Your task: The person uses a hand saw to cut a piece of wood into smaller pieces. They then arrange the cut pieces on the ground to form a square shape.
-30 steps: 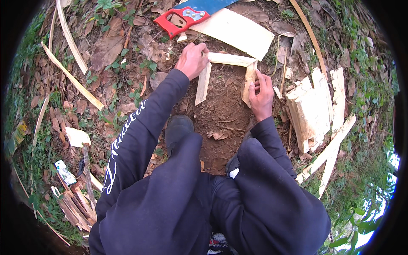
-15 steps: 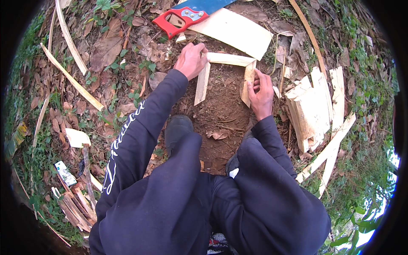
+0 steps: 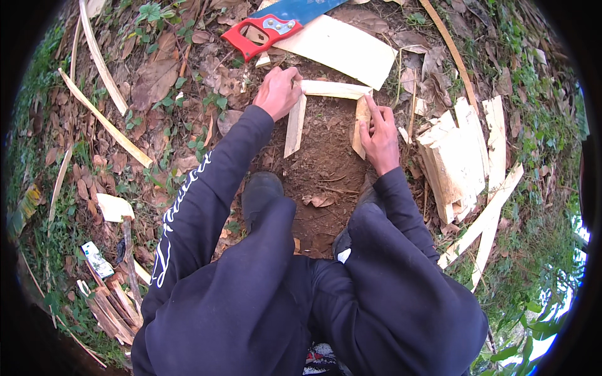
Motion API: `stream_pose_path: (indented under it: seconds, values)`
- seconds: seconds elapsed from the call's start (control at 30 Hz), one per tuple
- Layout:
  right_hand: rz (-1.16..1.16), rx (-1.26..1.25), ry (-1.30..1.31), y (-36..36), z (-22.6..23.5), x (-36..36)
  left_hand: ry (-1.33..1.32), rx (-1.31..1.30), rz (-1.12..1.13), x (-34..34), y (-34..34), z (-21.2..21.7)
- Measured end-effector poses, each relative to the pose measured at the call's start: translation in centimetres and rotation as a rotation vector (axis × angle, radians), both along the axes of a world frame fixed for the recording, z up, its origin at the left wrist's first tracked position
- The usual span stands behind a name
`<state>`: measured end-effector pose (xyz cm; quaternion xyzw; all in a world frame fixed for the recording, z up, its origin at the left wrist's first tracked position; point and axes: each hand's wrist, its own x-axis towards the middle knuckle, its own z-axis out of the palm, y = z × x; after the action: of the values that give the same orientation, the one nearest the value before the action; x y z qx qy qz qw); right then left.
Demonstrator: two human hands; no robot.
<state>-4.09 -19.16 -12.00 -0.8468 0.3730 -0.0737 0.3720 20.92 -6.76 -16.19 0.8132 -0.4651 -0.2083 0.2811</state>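
Three pale wooden strips form a three-sided frame on bare soil: a crosspiece (image 3: 335, 89), a left strip (image 3: 295, 127) and a right strip (image 3: 362, 127). My left hand (image 3: 276, 93) is closed at the left corner, its fingertips gripping where the crosspiece meets the left strip. Part of that joint is hidden by the fingers. At the other corner, my right hand (image 3: 382, 138) stretches its index finger up to the joint, while its thumb rests against the right strip. The remaining fingers of that hand are bent.
A red-handled saw (image 3: 263, 32) lies beyond the frame, on a flat pale board (image 3: 342, 50). Split wood pieces (image 3: 454, 163) are heaped at right. Long curved strips (image 3: 106, 119) lie among leaves at left, with darker sticks (image 3: 113, 307) nearer. My boots (image 3: 260, 194) flank the soil.
My right hand has shifted its grip: the index finger now reaches up to the right corner instead of bending lower at the right strip. The left hand stays at its corner.
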Motion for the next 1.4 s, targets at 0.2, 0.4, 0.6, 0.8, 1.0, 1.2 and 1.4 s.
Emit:
stream_pose_path:
  seconds: [0.2,0.4,0.6,0.8,1.0,1.2,1.4]
  values:
    - [0.038,-0.066,0.043,-0.1,0.0,0.1,0.046,0.003,0.020,-0.2,-0.1,0.0]
    - [0.068,-0.083,0.076,-0.3,-0.3,0.3,0.033,0.021,0.010,-0.2,-0.1,0.4]
    - [0.085,-0.031,0.096,-0.9,-0.1,0.3,0.019,0.035,0.004,-0.2,0.1,0.0]
    - [0.096,-0.025,0.135,-1.2,0.5,0.4,-0.022,-0.049,0.056,-1.1,0.2,0.3]
    - [0.034,-0.043,0.052,-1.0,1.0,0.7,0.037,-0.128,0.121,-1.4,0.3,2.2]
    - [-0.088,0.049,-0.039,-0.1,5.5,-2.7,0.123,-0.095,0.272,-1.7,5.2,8.7]
    - [-0.149,0.358,0.228,3.6,6.4,-11.8,0.189,0.020,0.151,-7.5,15.3,9.1]
